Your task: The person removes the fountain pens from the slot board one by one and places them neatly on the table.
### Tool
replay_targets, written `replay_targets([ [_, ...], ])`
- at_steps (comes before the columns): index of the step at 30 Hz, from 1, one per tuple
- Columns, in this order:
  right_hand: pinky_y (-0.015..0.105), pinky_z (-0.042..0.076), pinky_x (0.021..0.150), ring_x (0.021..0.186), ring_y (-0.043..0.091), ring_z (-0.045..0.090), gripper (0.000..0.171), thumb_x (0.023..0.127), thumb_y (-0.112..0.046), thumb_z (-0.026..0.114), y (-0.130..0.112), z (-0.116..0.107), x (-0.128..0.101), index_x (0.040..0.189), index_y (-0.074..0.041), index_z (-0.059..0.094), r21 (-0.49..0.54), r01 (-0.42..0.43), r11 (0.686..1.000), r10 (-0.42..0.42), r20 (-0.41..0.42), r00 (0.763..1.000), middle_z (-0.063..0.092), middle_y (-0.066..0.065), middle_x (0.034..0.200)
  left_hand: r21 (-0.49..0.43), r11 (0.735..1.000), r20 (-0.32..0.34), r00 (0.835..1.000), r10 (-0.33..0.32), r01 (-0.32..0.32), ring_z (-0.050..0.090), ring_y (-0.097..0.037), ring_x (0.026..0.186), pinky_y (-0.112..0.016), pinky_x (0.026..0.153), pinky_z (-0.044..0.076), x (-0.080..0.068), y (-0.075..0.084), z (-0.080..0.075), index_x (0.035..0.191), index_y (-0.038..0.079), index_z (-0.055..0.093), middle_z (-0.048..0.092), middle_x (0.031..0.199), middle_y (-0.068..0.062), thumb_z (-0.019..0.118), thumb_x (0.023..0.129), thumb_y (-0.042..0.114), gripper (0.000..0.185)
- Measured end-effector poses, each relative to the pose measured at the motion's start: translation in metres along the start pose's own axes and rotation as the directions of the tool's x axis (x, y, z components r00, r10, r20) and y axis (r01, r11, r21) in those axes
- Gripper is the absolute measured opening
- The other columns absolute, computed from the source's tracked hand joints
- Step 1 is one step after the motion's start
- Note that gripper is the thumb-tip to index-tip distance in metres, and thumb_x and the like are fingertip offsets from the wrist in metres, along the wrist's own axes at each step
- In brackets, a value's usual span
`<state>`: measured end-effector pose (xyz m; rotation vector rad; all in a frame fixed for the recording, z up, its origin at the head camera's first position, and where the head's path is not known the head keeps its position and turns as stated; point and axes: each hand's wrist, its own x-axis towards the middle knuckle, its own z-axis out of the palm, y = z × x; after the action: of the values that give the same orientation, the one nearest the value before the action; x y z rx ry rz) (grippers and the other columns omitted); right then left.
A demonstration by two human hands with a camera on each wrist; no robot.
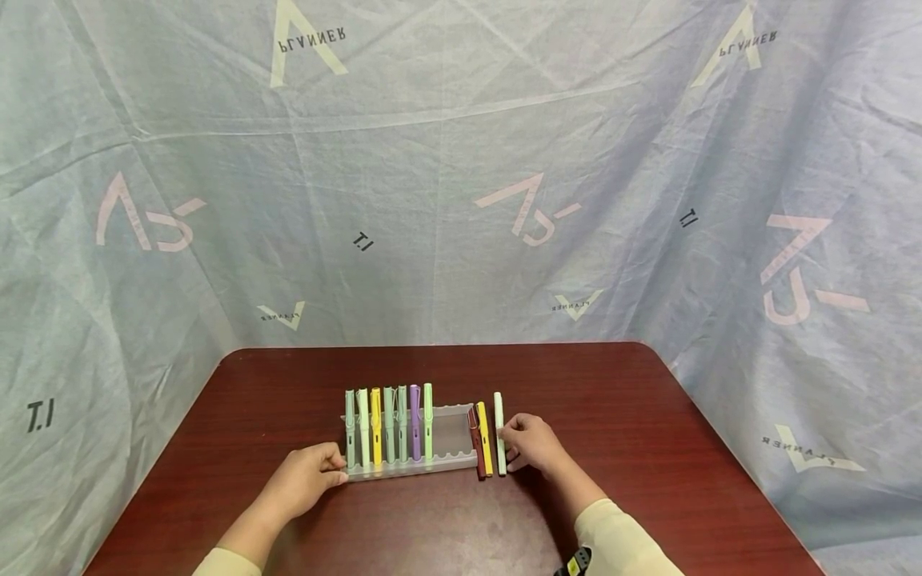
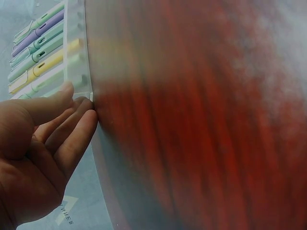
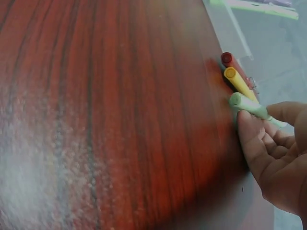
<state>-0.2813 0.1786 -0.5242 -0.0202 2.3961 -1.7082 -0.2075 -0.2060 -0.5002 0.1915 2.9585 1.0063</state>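
A clear pen tray [image 1: 454,462] stands on the table with several pens side by side in its left part: grey-green, pale green, yellow and a purple pen [image 1: 415,424]. At the tray's left front corner, my left hand [image 1: 306,478] pinches the edge between thumb and fingers. My right hand [image 1: 536,445] pinches a pale green pen [image 3: 249,105] to the right of the tray, near the tabletop. Just left of that pen lie a yellow pen [image 3: 238,82] and a dark red pen [image 3: 232,63], the red one against the tray's right end.
The dark red wood-grain table [image 1: 403,528] has rounded far corners. A printed grey cloth [image 1: 432,176] hangs behind it and along both sides. The tray's right part [image 1: 452,432] holds no pens.
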Motion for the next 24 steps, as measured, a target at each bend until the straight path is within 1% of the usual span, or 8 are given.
replay_targets([
  [3, 0.040, 0.057, 0.053, 0.062, 0.022, 0.062, 0.021, 0.093, -0.016, 0.064, 0.0024, 0.0013, 0.0020, 0.091, 0.004, 0.057, -0.025, -0.008, 1.000, 0.008, 0.000, 1.000, 0.058, 0.013, 0.076, 0.005, 1.000, -0.002, 1.000, 0.007, -0.007, 0.057, -0.005, 0.071, -0.028, 0.065, 0.044, 0.0008, -0.0008, 0.0002, 0.079, 0.021, 0.060, 0.069, 0.077, 0.012, 0.077, 0.082, 0.014, 0.019],
  [6, 0.039, 0.056, 0.052, 0.061, 0.022, 0.060, 0.019, 0.091, -0.015, 0.064, 0.0019, 0.0032, 0.0023, 0.087, 0.002, 0.057, -0.086, -0.008, 0.996, 0.007, -0.007, 1.000, 0.055, 0.011, 0.073, 0.009, 1.000, 0.000, 1.000, 0.009, -0.009, 0.058, -0.004, 0.072, -0.028, 0.066, 0.044, 0.0011, -0.0011, 0.0003, 0.079, 0.021, 0.060, 0.069, 0.078, 0.012, 0.077, 0.082, 0.014, 0.019],
  [10, 0.036, 0.056, 0.051, 0.060, 0.022, 0.059, 0.018, 0.091, -0.015, 0.065, -0.0008, 0.0058, 0.0023, 0.085, -0.001, 0.056, -0.190, -0.006, 0.982, 0.004, -0.011, 1.000, 0.055, 0.010, 0.074, 0.005, 1.000, 0.001, 1.000, 0.014, -0.014, 0.060, -0.005, 0.074, -0.029, 0.066, 0.046, 0.0012, -0.0015, 0.0003, 0.079, 0.020, 0.060, 0.070, 0.081, 0.011, 0.077, 0.082, 0.014, 0.019],
  [13, 0.035, 0.055, 0.050, 0.058, 0.021, 0.059, 0.019, 0.091, -0.016, 0.066, -0.0031, 0.0072, 0.0019, 0.084, -0.002, 0.055, -0.246, -0.004, 0.969, 0.003, -0.003, 1.000, 0.056, 0.011, 0.076, 0.000, 1.000, 0.002, 1.000, 0.019, -0.019, 0.062, -0.005, 0.075, -0.029, 0.066, 0.046, 0.0014, -0.0018, 0.0002, 0.079, 0.020, 0.060, 0.071, 0.083, 0.010, 0.077, 0.082, 0.014, 0.019],
  [16, 0.035, 0.055, 0.048, 0.054, 0.019, 0.059, 0.021, 0.091, -0.016, 0.068, -0.0048, 0.0083, 0.0012, 0.083, -0.002, 0.054, -0.277, 0.003, 0.961, 0.000, 0.012, 1.000, 0.055, 0.011, 0.074, -0.007, 1.000, 0.005, 1.000, 0.018, -0.018, 0.062, -0.006, 0.076, -0.029, 0.066, 0.046, 0.0013, -0.0014, -0.0001, 0.080, 0.019, 0.060, 0.071, 0.085, 0.010, 0.077, 0.083, 0.014, 0.018],
  [20, 0.035, 0.054, 0.048, 0.050, 0.018, 0.058, 0.022, 0.092, -0.017, 0.067, -0.0061, 0.0090, 0.0001, 0.083, -0.002, 0.054, -0.288, 0.024, 0.957, -0.018, 0.024, 1.000, 0.053, 0.010, 0.071, -0.019, 1.000, 0.009, 1.000, 0.016, -0.016, 0.062, -0.006, 0.076, -0.029, 0.066, 0.045, 0.0006, 0.0002, -0.0014, 0.080, 0.019, 0.059, 0.071, 0.084, 0.010, 0.076, 0.083, 0.014, 0.018],
  [24, 0.035, 0.055, 0.049, 0.055, 0.019, 0.058, 0.021, 0.094, -0.018, 0.064, -0.0068, 0.0079, -0.0005, 0.086, -0.001, 0.055, -0.272, 0.018, 0.962, -0.011, 0.030, 0.999, 0.053, 0.010, 0.072, -0.022, 1.000, 0.010, 1.000, 0.014, -0.013, 0.061, -0.005, 0.075, -0.029, 0.066, 0.045, 0.0004, 0.0015, -0.0023, 0.079, 0.019, 0.059, 0.071, 0.084, 0.009, 0.077, 0.083, 0.014, 0.019],
])
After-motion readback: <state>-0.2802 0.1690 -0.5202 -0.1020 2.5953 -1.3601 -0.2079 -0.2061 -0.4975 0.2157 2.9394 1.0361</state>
